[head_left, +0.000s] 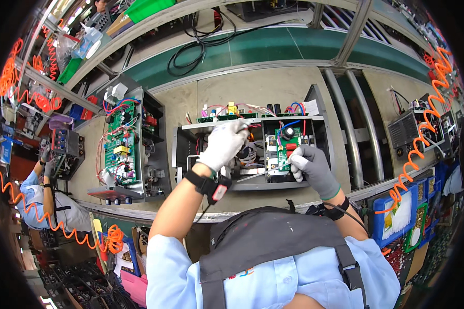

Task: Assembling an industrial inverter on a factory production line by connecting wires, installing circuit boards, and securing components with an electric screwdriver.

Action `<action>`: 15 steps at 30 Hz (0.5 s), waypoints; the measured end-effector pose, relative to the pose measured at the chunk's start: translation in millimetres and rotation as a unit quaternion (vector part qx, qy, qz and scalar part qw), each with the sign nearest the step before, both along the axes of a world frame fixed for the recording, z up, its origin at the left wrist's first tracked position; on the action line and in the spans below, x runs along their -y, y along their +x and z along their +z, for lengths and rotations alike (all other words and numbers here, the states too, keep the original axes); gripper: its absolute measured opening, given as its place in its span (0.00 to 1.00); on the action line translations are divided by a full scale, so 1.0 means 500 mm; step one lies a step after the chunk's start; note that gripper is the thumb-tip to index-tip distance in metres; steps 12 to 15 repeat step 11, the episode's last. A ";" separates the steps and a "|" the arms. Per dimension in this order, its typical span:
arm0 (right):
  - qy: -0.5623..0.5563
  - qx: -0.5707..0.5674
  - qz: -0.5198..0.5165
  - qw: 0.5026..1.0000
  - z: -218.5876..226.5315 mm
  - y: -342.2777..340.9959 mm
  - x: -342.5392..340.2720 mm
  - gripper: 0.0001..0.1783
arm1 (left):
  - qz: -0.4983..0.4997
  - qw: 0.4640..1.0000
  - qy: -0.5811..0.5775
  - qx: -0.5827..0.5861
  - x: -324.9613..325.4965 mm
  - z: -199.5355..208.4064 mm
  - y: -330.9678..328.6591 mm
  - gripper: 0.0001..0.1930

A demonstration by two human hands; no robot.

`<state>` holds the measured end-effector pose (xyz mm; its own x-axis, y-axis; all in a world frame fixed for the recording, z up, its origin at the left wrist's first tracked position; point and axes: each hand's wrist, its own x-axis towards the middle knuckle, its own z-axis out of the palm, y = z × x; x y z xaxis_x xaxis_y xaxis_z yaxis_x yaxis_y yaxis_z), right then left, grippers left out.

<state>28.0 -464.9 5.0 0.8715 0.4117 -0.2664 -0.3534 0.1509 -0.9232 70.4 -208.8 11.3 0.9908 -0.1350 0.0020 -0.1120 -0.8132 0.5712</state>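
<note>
In front of me lies an open grey metal chassis [322,149], with wires and circuit boards inside. My left hand [224,143], in a white glove, reaches over its middle, fingers closed around thin red and dark wires [254,125]. Gloved in grey, my right hand [310,167] is at the right-hand green circuit board [281,147], beside a red component [291,147]. Its thumb and fingers pinch a thin pale strip, which looks like a cable tie [260,174], slanting left over the chassis's near edge. Another green board [234,117] runs along the far side.
Left of it stands a second opened unit [122,149]. Metal rollers [363,123] cross the line at right, with another unit [416,131] beyond. Orange coiled hoses [415,159] hang at both sides. Blue parts bins [397,216] sit at lower right. A co-worker [41,198] works at far left.
</note>
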 end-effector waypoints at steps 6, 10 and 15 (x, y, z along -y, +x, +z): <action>0.005 -0.008 -0.017 1.000 -0.002 -0.001 0.006 0.09 | -0.054 0.992 0.005 -0.113 -0.041 0.077 0.132 0.15; 0.010 -0.006 -0.020 1.000 -0.007 0.008 0.007 0.09 | -0.164 0.947 0.251 -0.113 -0.045 0.080 0.173 0.16; 0.003 -0.017 -0.023 1.000 -0.009 0.008 0.008 0.09 | -0.190 0.917 0.339 -0.085 -0.040 0.074 0.177 0.18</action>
